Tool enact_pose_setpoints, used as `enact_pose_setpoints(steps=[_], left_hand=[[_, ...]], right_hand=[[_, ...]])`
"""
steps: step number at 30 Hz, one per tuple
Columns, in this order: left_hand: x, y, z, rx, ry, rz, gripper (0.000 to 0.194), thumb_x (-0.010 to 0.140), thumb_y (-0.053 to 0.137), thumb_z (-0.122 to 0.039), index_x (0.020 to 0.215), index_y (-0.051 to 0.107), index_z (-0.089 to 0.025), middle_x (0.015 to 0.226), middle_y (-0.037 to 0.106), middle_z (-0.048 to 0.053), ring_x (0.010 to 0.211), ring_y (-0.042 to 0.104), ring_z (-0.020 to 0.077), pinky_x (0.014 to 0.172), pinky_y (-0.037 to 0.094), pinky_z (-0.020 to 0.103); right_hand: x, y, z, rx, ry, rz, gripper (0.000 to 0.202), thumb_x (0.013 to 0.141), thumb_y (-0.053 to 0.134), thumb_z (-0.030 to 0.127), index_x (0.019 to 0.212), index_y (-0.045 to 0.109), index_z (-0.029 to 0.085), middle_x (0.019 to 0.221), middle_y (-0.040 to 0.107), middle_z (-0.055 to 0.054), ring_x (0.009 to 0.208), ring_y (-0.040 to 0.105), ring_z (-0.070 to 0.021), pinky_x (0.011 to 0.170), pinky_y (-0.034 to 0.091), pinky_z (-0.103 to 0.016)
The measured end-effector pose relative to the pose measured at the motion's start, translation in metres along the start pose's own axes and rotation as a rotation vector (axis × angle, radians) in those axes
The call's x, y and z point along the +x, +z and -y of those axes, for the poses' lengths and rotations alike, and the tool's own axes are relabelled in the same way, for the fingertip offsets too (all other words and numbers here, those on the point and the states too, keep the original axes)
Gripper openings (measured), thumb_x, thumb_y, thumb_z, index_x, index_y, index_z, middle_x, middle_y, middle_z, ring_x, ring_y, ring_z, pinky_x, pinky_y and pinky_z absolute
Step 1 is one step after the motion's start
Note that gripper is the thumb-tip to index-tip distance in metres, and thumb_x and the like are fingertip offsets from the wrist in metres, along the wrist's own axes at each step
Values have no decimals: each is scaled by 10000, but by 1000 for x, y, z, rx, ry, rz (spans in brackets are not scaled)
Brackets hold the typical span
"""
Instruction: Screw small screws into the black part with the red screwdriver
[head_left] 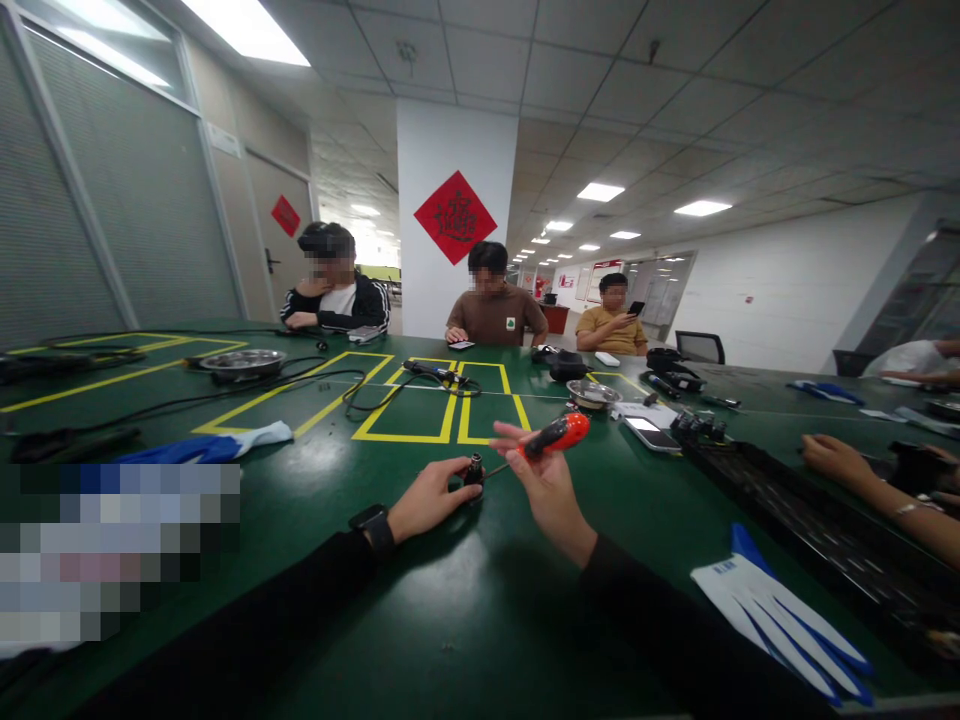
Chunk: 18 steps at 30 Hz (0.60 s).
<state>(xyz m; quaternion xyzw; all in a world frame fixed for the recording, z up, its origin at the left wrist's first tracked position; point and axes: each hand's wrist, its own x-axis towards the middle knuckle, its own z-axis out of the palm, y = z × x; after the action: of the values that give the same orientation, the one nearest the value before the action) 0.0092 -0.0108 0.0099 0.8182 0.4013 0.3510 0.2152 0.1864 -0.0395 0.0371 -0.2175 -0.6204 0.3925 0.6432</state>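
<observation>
Near the middle of the green table (315, 580), my left hand (435, 497) grips a small dark cylindrical part (474, 470) between thumb and fingers, its metallic top facing up. A watch sits on my left wrist. My right hand (550, 487) holds a red and black screwdriver (559, 437) by its handle, with some fingers stretched out. The screwdriver's shaft points left and down toward the dark part; whether its tip touches the part cannot be made out.
White and blue gloves (772, 610) lie at the right beside a long black tray (795, 520). A phone (651, 434) and a metal bowl (592, 393) stand farther back. Another person's hand (836, 462) is at the right. Cables and another bowl (244, 362) are at the left.
</observation>
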Motion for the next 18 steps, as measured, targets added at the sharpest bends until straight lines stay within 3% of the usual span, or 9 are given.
enact_pose_setpoints(steps=[3, 5, 8, 12, 15, 18], left_hand=[[0, -1, -1, 13, -2, 2, 259, 782, 548, -342, 954, 633, -169, 918, 662, 34, 823, 588, 192, 784, 433, 278], [0, -1, -2, 18, -2, 2, 260, 781, 550, -340, 956, 632, -166, 917, 661, 36, 820, 587, 192, 784, 433, 279], [0, -2, -3, 13, 6, 2, 245, 785, 547, -335, 939, 630, -164, 905, 662, 33, 817, 588, 191, 775, 434, 275], [0, -2, -4, 4, 9, 2, 246, 787, 542, -329, 949, 625, -163, 915, 663, 35, 827, 587, 193, 776, 432, 270], [0, -2, -4, 7, 6, 7, 252, 786, 542, -338, 945, 623, -161, 911, 662, 35, 825, 582, 191, 771, 428, 264], [0, -1, -2, 21, 3, 0, 236, 785, 542, -341, 904, 623, -154, 873, 658, 28, 798, 576, 181, 745, 424, 252]], right_hand=[[-2, 2, -6, 69, -9, 8, 109, 828, 530, 243, 905, 453, 241, 769, 555, 36, 654, 591, -124, 771, 502, -354], [-5, 3, -9, 91, -16, -35, 158, 855, 476, 251, 1007, 432, 257, 783, 539, 37, 639, 574, -116, 793, 494, -359], [-8, 5, -8, 10, -27, -71, 262, 866, 447, 257, 1127, 422, 248, 943, 563, -14, 810, 591, -143, 890, 447, -375], [-7, 6, 0, -84, -55, -35, 232, 800, 570, 250, 1021, 505, 219, 1039, 580, -58, 978, 574, -198, 913, 432, -391], [-8, 9, 3, -61, -68, 0, 153, 792, 589, 229, 907, 489, 222, 840, 619, -16, 811, 623, -180, 858, 461, -397], [-12, 14, 0, 22, -77, -27, 169, 822, 548, 208, 935, 429, 248, 731, 564, 50, 644, 598, -124, 830, 469, -375]])
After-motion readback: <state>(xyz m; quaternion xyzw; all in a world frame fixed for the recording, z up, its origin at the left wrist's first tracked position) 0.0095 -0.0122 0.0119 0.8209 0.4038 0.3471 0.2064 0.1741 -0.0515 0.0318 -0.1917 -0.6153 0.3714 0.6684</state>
